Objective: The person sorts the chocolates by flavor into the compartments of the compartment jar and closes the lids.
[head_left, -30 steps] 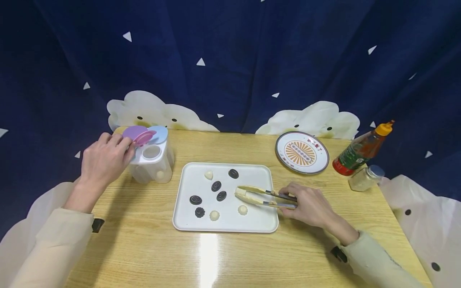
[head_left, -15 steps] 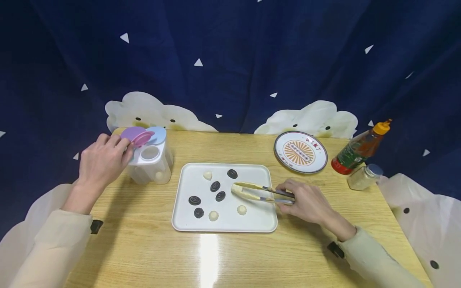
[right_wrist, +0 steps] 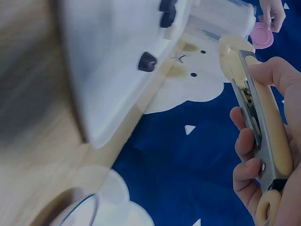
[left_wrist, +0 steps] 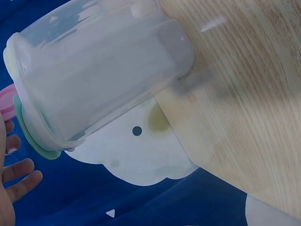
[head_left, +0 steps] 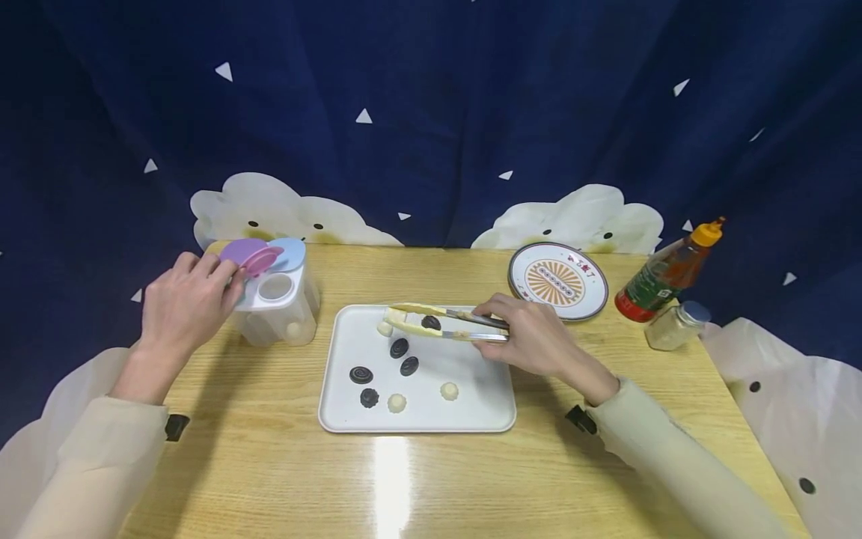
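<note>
1. Here on the left, my left hand point(head_left: 185, 299) was up at the tub, fingers pinching the pink lid point(head_left: 261, 262) by its edge!
2. That lid stood tilted up, leaving the round opening point(head_left: 274, 287) of the clear container point(head_left: 264, 329) uncovered; the purple lid point(head_left: 242, 251) and blue lid point(head_left: 289, 253) lay flat behind it.
3. Over to my right hand point(head_left: 539, 337): fingers wrapped snugly round the handles of the tongs point(head_left: 474, 337), a firm hold!
4. The cream tips hung over the far side of the white tray point(head_left: 465, 415), pointing left towards the container; pale against pale, I couldn't tell whether they held a piece.
5. Below, five dark pieces point(head_left: 361, 374) and three pale pieces point(head_left: 396, 403) lay scattered on the tray, one dark one showing between the tong arms.
6. Out on the right of the desk point(head_left: 283, 479), the patterned plate point(head_left: 555, 283) sat beyond my right hand, with the sauce bottle point(head_left: 649, 290) upright beside the small jar point(head_left: 667, 329).
</note>
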`<state>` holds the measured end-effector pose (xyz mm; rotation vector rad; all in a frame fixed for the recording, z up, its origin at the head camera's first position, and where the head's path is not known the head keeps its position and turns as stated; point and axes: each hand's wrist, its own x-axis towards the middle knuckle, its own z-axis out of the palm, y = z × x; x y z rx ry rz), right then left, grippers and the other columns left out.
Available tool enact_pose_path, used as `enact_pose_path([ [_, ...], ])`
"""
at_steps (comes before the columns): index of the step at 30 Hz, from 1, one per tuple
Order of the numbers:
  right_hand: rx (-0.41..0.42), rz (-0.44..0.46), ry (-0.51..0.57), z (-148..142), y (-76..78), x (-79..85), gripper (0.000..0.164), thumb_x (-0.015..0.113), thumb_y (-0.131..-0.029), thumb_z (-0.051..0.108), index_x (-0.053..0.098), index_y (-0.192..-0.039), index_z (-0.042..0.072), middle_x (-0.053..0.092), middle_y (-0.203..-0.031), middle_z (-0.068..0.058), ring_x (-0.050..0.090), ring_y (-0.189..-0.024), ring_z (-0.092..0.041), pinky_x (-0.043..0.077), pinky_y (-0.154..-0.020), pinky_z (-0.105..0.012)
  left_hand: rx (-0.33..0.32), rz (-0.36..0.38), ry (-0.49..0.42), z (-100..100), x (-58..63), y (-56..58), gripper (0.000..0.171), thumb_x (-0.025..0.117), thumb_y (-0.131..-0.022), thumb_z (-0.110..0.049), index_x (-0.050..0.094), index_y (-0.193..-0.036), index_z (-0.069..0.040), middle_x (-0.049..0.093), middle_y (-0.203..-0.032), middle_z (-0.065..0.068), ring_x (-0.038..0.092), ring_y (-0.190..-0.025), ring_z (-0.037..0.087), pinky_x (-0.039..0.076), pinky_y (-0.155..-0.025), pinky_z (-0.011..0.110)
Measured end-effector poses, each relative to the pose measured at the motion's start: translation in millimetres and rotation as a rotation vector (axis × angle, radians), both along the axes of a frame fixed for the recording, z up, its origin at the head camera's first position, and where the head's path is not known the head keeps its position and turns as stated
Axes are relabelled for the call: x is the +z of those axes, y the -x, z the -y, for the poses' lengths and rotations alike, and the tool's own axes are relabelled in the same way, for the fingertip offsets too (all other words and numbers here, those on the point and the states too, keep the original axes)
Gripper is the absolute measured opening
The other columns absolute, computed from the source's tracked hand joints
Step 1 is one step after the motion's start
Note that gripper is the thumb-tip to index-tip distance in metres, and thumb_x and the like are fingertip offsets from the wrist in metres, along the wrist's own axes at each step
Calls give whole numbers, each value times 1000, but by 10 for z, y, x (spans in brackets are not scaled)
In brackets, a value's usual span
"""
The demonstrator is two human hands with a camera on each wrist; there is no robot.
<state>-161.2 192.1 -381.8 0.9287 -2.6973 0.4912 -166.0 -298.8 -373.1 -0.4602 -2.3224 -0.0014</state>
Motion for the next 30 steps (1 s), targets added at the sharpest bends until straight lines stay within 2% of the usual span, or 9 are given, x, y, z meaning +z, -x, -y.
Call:
enact_pose_path([
  [6,15,2,12,361,167,134,40,84,-79,42,78,-113,21,77,-102,8,65,-71,-12,50,-59,-33,3,-3,-8,17,2,-11,29,58,-99,-27,65,-100,2,71,-91,24,62,-75,46,49,-47,53],
  [10,45,12,22,593,252,220,41,81,-81,43,77,-115,21,77,-104,8,69,-76,-14,53,-62,-36,-5,-7,-3,24,2,-4,32,55,-100,-28,65,-100,2,70,-91,24,62,-74,46,48,-47,52],
  [18,116,29,23,1031,380,383,41,80,-83,40,76,-119,21,78,-113,7,75,-88,-15,57,-69,-38,-9,-1,-2,29,-13,-3,30,58,-99,-28,65,-103,1,70,-92,25,61,-74,46,49,-46,52],
  [22,137,36,2,1192,441,438,40,79,-85,39,76,-121,21,77,-116,8,73,-90,-13,57,-73,-36,-12,1,-3,21,-17,3,29,59,-98,-27,65,-102,1,70,-92,24,61,-74,45,48,-46,52],
  [30,159,49,-38,1413,546,475,40,77,-86,37,76,-123,23,74,-115,10,65,-83,-9,54,-69,-32,-14,3,-3,12,-17,19,28,60,-98,-26,66,-100,1,71,-91,24,62,-75,45,49,-47,52],
])
